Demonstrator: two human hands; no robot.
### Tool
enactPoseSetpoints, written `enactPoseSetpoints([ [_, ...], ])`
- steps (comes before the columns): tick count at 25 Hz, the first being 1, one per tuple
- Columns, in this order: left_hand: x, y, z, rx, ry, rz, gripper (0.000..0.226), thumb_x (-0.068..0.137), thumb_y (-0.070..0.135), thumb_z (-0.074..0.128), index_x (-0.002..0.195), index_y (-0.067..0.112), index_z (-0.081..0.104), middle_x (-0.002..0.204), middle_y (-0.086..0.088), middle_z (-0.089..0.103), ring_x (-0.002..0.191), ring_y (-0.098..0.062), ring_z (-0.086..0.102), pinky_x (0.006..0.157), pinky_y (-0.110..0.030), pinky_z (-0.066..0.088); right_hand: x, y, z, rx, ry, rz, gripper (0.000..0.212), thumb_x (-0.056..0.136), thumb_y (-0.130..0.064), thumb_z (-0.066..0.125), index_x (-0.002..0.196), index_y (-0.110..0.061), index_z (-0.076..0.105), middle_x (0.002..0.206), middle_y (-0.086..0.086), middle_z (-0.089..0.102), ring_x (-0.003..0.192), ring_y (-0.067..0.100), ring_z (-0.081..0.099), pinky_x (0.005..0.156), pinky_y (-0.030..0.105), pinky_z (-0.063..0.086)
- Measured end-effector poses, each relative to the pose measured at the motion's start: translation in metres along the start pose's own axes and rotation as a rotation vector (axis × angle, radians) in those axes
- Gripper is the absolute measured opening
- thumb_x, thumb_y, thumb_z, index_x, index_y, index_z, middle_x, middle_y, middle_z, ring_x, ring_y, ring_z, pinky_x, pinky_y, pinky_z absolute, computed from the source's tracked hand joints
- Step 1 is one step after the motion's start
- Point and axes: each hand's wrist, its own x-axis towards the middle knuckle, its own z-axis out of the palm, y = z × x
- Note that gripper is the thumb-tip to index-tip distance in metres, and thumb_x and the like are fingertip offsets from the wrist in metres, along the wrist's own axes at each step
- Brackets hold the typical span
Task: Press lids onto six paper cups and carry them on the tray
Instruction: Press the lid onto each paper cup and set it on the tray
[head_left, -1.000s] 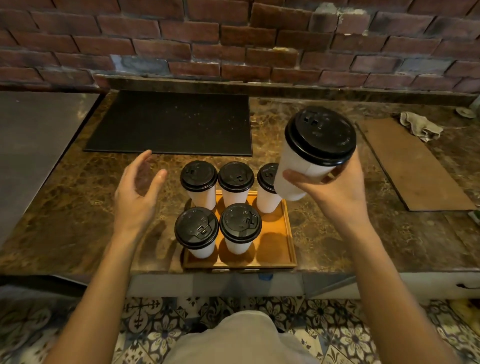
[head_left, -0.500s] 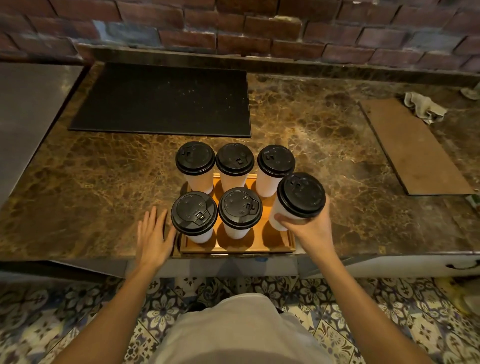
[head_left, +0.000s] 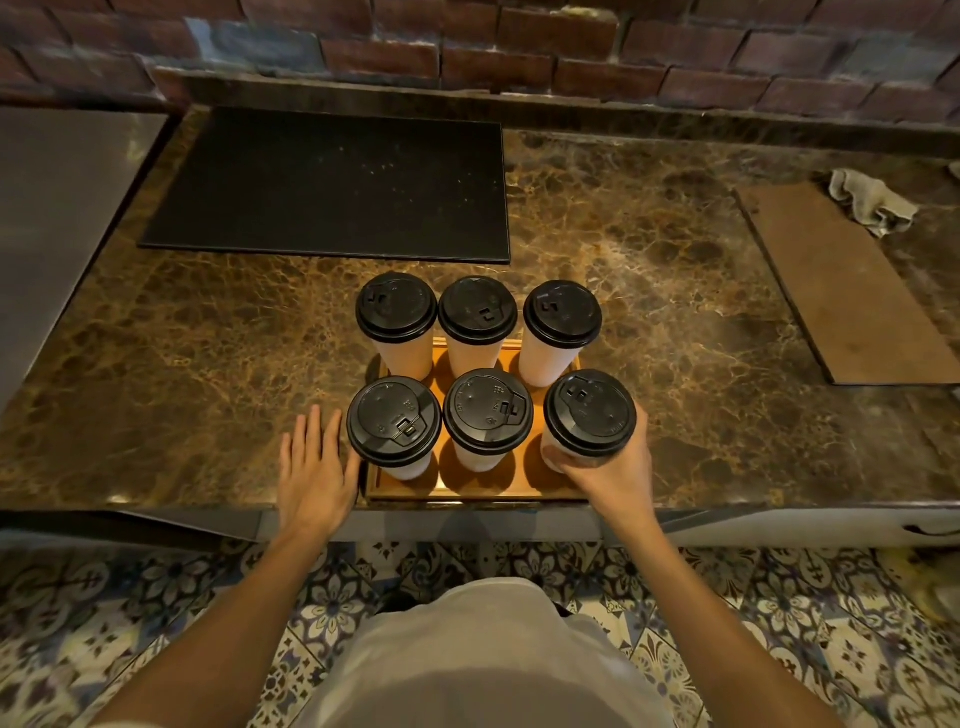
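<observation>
Head view, writing: the black lids (head_left: 477, 310) carry raised marks, too small to read; no brand is legible on the white cup walls.
Head view, cups: six lidded paper cups stand in two rows of three on the wooden tray (head_left: 467, 493); the back row (head_left: 561, 314) stands at its far rim.
Head view, right hand (head_left: 615, 470): fingers curl round the lower wall of the front-right cup (head_left: 589, 413), thumb on its near side; cup upright at the tray's front-right corner; whether its base is seated cannot be told.
Head view, left hand (head_left: 314, 467): fingers straight and released, palm down on the counter (head_left: 197, 364), just beside the tray's left rim; grasping nothing.
Head view, edges: tray's front rim lies along the counter's front edge; bare marble on both sides.
Head view, surroundings: black mat (head_left: 327, 182) behind; brown board (head_left: 841, 280) well apart to the right, a cloth (head_left: 870, 200) at its far end.
</observation>
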Motion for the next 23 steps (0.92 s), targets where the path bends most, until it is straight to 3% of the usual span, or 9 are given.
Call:
enactPoseSetpoints([
  [9, -0.001, 0.002, -0.003, 0.02, -0.003, -0.01, 0.059, 0.1, 0.033, 0.034, 0.15, 0.009, 0.014, 0.159, -0.01, 0.006, 0.147, -0.023, 0.002, 0.118, -0.039, -0.003, -0.007, 0.004, 0.012, 0.02, -0.015, -0.017, 0.096, 0.056, -0.017, 0.095, 0.129, -0.027, 0.034, 0.119, -0.025, 0.049, 0.11, -0.025, 0.045, 0.085, -0.004, 0.034],
  [17, -0.002, 0.003, -0.008, 0.007, -0.023, -0.01, 0.058, 0.101, 0.034, 0.03, 0.15, 0.011, 0.009, 0.159, -0.009, 0.001, 0.147, -0.023, -0.003, 0.119, -0.038, -0.005, -0.004, 0.006, 0.005, -0.048, -0.049, -0.008, 0.089, 0.057, -0.031, 0.092, 0.117, -0.06, 0.033, 0.117, -0.028, 0.05, 0.11, -0.022, 0.047, 0.084, -0.003, 0.036],
  [21, -0.003, 0.004, -0.009, 0.004, -0.036, -0.015, 0.058, 0.101, 0.034, 0.03, 0.15, 0.011, 0.009, 0.159, -0.009, 0.001, 0.147, -0.022, -0.003, 0.118, -0.038, -0.005, -0.004, 0.008, -0.002, -0.07, -0.13, 0.036, 0.09, 0.057, -0.037, 0.092, 0.124, -0.044, 0.033, 0.121, -0.029, 0.047, 0.11, -0.025, 0.044, 0.087, -0.001, 0.037],
  [23, -0.001, 0.004, -0.01, 0.005, -0.053, -0.009, 0.058, 0.101, 0.034, 0.03, 0.15, 0.012, 0.008, 0.159, -0.009, 0.0, 0.147, -0.022, -0.004, 0.118, -0.038, -0.006, -0.005, 0.014, -0.013, -0.104, -0.23, 0.074, 0.095, 0.061, -0.026, 0.092, 0.134, -0.035, 0.031, 0.123, -0.031, 0.045, 0.113, -0.021, 0.043, 0.089, 0.0, 0.036],
])
